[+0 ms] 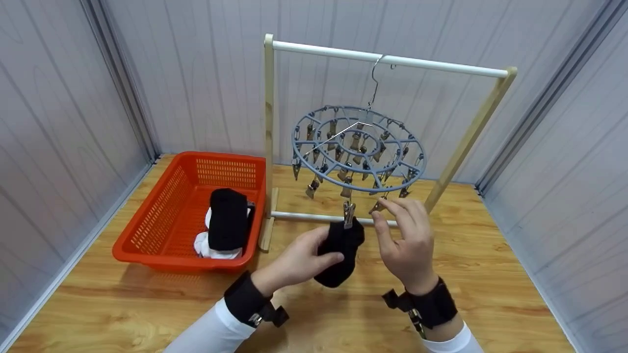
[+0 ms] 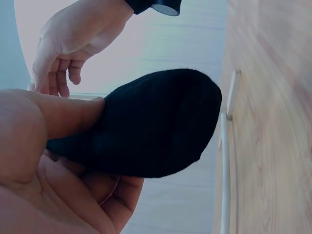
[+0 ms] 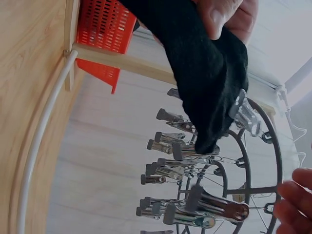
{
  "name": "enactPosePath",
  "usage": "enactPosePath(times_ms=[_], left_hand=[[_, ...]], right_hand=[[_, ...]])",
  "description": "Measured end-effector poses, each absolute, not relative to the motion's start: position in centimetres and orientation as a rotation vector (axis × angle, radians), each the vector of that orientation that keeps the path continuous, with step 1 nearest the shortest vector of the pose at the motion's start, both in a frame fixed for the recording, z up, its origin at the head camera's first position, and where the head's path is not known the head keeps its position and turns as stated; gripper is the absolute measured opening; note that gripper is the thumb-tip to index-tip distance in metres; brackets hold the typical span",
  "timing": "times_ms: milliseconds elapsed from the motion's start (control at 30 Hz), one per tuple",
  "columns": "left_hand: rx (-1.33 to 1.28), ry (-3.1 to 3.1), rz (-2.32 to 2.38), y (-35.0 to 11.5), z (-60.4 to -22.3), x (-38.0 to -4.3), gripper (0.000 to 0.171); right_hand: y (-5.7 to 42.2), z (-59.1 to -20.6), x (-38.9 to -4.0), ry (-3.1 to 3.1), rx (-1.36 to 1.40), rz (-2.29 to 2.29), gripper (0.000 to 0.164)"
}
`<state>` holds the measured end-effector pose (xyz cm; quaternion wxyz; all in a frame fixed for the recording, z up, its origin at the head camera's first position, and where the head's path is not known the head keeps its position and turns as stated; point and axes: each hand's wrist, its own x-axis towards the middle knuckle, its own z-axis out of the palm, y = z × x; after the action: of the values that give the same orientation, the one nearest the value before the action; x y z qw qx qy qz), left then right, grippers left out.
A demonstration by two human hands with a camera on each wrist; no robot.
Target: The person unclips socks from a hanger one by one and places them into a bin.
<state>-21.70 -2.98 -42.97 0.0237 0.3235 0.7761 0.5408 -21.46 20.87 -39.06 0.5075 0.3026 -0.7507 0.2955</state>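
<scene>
A black sock [image 1: 338, 250] hangs at the front of the round clip hanger [image 1: 360, 147], its upper edge caught in a metal clip [image 1: 349, 214]. My left hand [image 1: 301, 260] pinches the sock between thumb and fingers; the left wrist view shows the thumb on top of the dark fabric [image 2: 161, 122]. To the right, my right hand [image 1: 407, 240] is raised with fingers apart, its fingertips close by a neighbouring clip [image 1: 378, 206]. In the right wrist view a gap shows between those fingertips [image 3: 292, 202] and the nearest clip [image 3: 219, 207].
A white rail [image 1: 333, 50] on wooden posts carries the hanger by its hook. Left of this stand, an orange basket [image 1: 147, 250] holds a folded black item [image 1: 228, 220] over white cloth [image 1: 216, 247]. Pale walls enclose the wooden surface [image 1: 490, 274].
</scene>
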Motion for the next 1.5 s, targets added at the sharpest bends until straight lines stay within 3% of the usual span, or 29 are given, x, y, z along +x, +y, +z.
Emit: enactPosePath(times_ms=[200, 400, 933, 1500], left_hand=[[1.024, 2.387, 1.671, -2.9, -42.9, -21.7, 0.031], [1.008, 2.358, 1.645, -2.8, -43.0, -21.6, 0.026], [1.031, 2.312, 1.660, -2.6, -43.3, -21.7, 0.023], [0.964, 2.330, 1.630, -2.7, -43.1, -21.6, 0.020]], right_hand=[[20.8, -39.6, -21.4, -1.991, 0.741, 0.739, 0.025], [20.7, -40.1, -21.4, -2.135, 0.691, 0.852, 0.031], [20.4, -40.0, -21.4, -2.309, 0.590, 1.700, 0.049], [19.7, -39.6, -21.3, -2.143, 0.479, 1.963, 0.037]])
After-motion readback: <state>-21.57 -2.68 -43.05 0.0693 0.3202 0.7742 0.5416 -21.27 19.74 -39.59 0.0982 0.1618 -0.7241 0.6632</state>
